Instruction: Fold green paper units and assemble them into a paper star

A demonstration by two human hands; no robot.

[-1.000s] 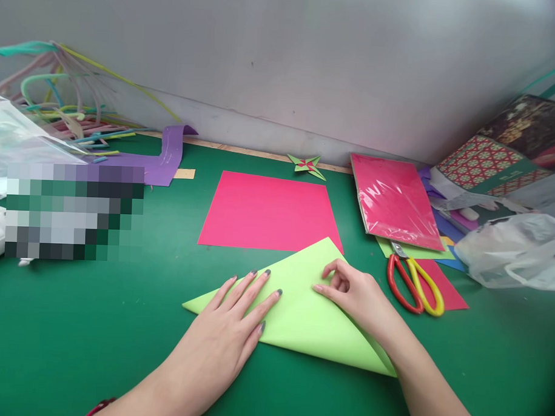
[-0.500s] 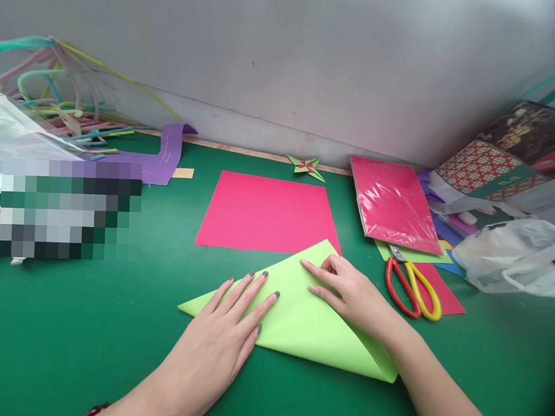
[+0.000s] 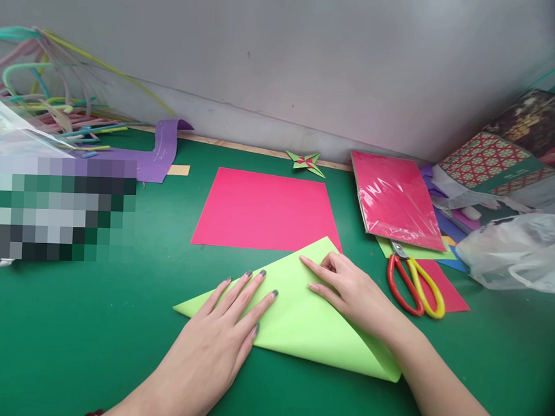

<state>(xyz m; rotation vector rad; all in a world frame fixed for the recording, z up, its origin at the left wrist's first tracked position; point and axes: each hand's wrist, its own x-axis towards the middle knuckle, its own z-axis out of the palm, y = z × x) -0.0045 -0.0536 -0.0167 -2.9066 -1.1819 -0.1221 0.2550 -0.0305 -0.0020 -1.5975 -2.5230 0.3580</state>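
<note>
Green table (image 3: 95, 323) against a grey wall, with a pink sheet (image 3: 263, 210) and red-and-yellow scissors (image 3: 414, 285) lying nearby. Folded lime-green paper (image 3: 301, 324) sits at the near middle, overlapping the pink sheet's front edge. Left hand (image 3: 223, 333) presses flat on it, fingers spread, while the right hand (image 3: 354, 292) rests fingertips near the top corner, fingers loosely curled, maybe pinching the edge.

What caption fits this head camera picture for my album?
Two hands, left hand and right hand, press a folded green paper flat.
</note>
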